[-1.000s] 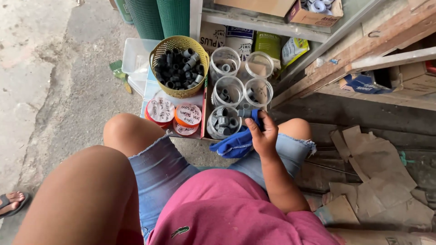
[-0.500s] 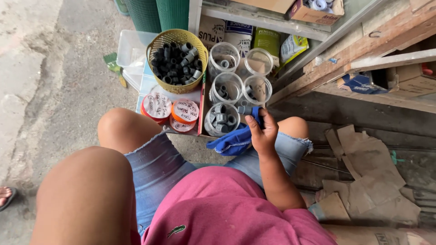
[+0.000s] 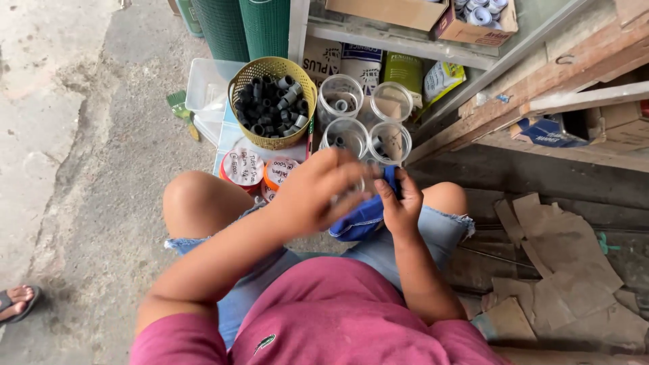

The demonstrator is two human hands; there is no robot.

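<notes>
1. A seated person in a pink shirt and cut-off denim shorts brings both hands together over the knees, at the near edge of a low white tray (image 3: pixel 206 81) on the concrete floor (image 3: pixel 81 149).
2. The right hand (image 3: pixel 400 203) is closed on a blue cloth (image 3: pixel 362 217), thumb on top, the cloth bunched between the two hands and hanging just above the right thigh.
3. The left hand (image 3: pixel 318 192) is curled, fingers bent around what looks like a clear plastic jar (image 3: pixel 351 192); motion blur hides the jar's outline, so the grip itself cannot be told for certain.
4. Just beyond the hands stand four clear open jars (image 3: pixel 368 118) in two rows, touching one another, each with a few small fittings at the bottom.
5. Left of the jars sits a yellow woven basket (image 3: pixel 297 78) heaped with short black and grey pipe fittings (image 3: pixel 267 108).
6. In front of the basket, near the left knee, lie round orange-rimmed lids (image 3: pixel 260 172) with handwriting on their white tops; one is partly hidden by the left hand.
7. Rolls of green mesh (image 3: pixel 247 27) stand upright behind the basket, and packaged goods lean under a shelf (image 3: pixel 399 40) that carries a cardboard box (image 3: pixel 473 20) of white tape rolls.
8. Planks of wood (image 3: pixel 561 67) slant along the right side, with torn cardboard scraps (image 3: pixel 561 250) on the floor below them.
9. A sandalled foot (image 3: pixel 17 301) of another person shows at the lower left edge.
</notes>
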